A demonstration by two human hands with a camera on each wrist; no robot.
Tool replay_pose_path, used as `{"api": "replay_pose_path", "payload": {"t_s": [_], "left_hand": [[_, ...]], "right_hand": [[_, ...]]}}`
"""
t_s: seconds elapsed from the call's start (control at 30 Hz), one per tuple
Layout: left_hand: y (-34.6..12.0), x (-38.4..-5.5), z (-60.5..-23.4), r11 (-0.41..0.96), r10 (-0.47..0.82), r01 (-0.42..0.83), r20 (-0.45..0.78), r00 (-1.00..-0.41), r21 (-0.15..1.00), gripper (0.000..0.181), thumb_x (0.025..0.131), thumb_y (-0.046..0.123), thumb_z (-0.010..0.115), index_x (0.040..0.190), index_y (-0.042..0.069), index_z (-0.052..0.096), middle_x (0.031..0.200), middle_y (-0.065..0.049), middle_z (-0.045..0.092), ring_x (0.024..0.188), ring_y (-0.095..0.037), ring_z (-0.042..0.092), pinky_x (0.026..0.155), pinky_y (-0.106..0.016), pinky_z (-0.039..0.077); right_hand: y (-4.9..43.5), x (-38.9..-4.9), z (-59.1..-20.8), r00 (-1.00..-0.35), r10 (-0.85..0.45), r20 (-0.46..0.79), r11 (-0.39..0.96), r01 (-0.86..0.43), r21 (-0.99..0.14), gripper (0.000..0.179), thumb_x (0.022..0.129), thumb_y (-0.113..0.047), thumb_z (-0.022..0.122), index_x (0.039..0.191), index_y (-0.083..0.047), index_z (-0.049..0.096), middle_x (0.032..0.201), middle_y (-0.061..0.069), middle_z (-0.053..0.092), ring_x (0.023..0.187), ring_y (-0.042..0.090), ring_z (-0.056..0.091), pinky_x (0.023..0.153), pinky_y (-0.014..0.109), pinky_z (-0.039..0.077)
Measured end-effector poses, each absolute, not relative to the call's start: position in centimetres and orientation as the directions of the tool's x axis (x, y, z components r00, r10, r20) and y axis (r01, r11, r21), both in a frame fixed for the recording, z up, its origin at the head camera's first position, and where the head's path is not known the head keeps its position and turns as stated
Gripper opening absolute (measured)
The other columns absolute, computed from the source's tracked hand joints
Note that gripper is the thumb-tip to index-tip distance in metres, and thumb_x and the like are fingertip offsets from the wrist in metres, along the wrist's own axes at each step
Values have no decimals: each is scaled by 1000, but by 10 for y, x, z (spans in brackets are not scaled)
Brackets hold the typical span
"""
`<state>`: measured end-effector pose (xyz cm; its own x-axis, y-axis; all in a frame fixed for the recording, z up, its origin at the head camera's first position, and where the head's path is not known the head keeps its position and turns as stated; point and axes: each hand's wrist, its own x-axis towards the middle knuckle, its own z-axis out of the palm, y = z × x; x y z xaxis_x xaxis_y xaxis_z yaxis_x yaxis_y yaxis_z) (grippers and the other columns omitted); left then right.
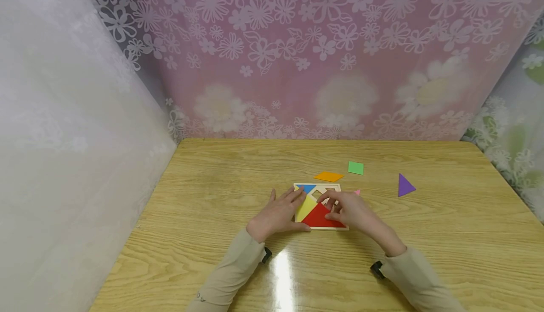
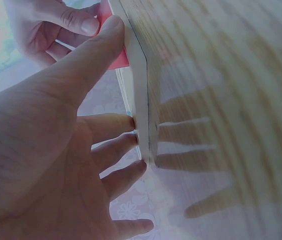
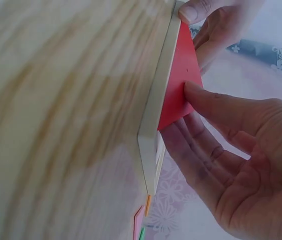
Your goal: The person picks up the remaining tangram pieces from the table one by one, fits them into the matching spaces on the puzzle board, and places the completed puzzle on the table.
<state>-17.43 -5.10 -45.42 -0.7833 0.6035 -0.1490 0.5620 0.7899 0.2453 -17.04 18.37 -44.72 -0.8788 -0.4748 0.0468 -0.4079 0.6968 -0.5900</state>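
Observation:
A wooden tangram tray [image 1: 338,187] lies on the table, with a blue triangle [image 1: 307,188] and a yellow piece [image 1: 307,206] in it. My left hand [image 1: 280,212] rests on the tray's left side, fingers spread over it and thumb at the near edge. My right hand [image 1: 349,209] pinches a large red triangle [image 1: 320,217] between thumb and fingers. In the right wrist view the red triangle [image 3: 180,75] stands at the tray's near edge, with the thumb on its face and fingers behind. My right hand hides part of the tray's right side.
Beyond the tray lie an orange parallelogram [image 1: 329,176] and a green square [image 1: 355,168]. A purple triangle [image 1: 405,186] is farther right. A pink piece [image 1: 358,192] shows partly behind my right hand. Floral curtains [image 1: 297,43] hang past the far edge of the wooden table [image 1: 204,198].

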Motion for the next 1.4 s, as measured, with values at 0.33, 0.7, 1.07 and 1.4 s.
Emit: {"api": "replay_pose_path", "payload": {"t_s": [0.33, 0.7, 1.07, 1.4], "left_hand": [[-51, -175, -455, 787, 609, 572, -147, -780, 231, 94, 90, 64, 64, 160, 11, 31, 168, -2, 22, 156, -25, 17, 118, -66, 18], [-51, -175, -454, 785, 612, 573, -149, -777, 237, 94, 90, 63, 64, 161, 11, 29, 169, -1, 20, 156, -24, 16, 119, -66, 17], [-51, -174, -455, 788, 606, 562, -157, -780, 253, 94, 91, 63, 64, 161, 11, 28, 169, -1, 19, 156, -25, 15, 119, -66, 16], [-50, -174, -453, 789, 605, 563, -157, -780, 245, 93, 91, 62, 65, 161, 11, 30, 169, -2, 21, 156, -25, 16, 119, -66, 17]], "right_hand": [[179, -168, -446, -876, -480, 39, 748, -432, -505, 33, 84, -2, 80, 117, -5, 73, 86, -2, 64, 66, 6, 55, 56, 22, 45], [177, -163, -443, -874, -486, 21, 790, -450, -417, 39, 84, -7, 82, 122, -2, 73, 89, 1, 64, 60, 4, 46, 52, 21, 38], [176, -161, -442, -874, -486, -24, 804, -436, -403, 45, 82, -18, 85, 122, -1, 74, 89, 1, 60, 58, 7, 39, 52, 21, 33], [178, -164, -443, -874, -484, 42, 773, -449, -448, 31, 88, -12, 79, 117, -2, 75, 87, 0, 62, 64, 7, 50, 56, 21, 41]]}}
